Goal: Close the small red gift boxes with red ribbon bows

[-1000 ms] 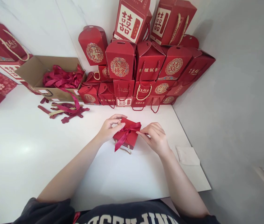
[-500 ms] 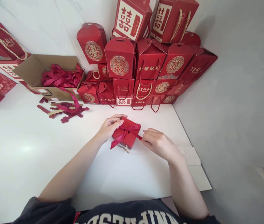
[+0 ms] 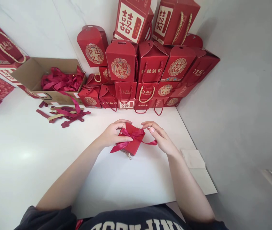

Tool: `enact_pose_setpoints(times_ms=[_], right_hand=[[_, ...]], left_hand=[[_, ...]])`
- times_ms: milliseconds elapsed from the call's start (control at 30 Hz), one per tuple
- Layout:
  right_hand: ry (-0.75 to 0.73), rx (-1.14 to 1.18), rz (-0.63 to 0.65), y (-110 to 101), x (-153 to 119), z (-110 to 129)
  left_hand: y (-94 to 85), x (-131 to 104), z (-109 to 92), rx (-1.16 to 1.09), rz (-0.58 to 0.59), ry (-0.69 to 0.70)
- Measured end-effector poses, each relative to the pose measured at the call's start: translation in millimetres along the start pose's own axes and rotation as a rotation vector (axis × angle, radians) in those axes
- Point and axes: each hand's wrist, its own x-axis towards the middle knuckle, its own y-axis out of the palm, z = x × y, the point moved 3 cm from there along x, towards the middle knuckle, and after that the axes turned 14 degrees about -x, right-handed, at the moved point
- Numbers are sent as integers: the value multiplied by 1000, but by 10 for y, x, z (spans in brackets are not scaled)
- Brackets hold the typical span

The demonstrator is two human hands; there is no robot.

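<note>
A small red box (image 3: 136, 147) sits on the white table, with a crimson ribbon bow (image 3: 133, 135) tied on its top. One ribbon tail hangs over the near left, the other extends to the right. My left hand (image 3: 113, 134) grips the box from the left, its thumb pressed on the bow and its fingers along the far side. My right hand (image 3: 158, 134) is just right of the box, fingers apart and curved near its far right corner, holding nothing visible. A twisted cream cord (image 3: 129, 156) pokes out at the near edge.
Stacked red gift boxes (image 3: 121, 68) line the back wall. An open cardboard box (image 3: 52, 95) of crimson ribbons (image 3: 62, 80) stands at the back left, with flat dark-red and gold strips (image 3: 64, 115) before it. At the right edge lies a white packet (image 3: 193, 158).
My right hand has let go of the right ribbon tail, opened and moved up. My left thumb has moved from the box's top onto the bow.
</note>
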Motion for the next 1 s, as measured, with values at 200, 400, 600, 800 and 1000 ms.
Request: enact_pose_setpoints(times_ms=[200,400,600,800,1000], right_hand=[[13,98,15,203,36,-26],[-31,117,78,255,28,29],[-38,58,75,200,22,-22],[-66,78,106,174,32,-47],[-81,91,113,211,44,-54]], left_hand=[[-5,-16,-29,90,12,75],[-28,-32,-77,165,50,81],[-92,-38,-73,216,36,101],[-82,-9,74,-100,100,-13],[-23,2,260,-517,20,-71]])
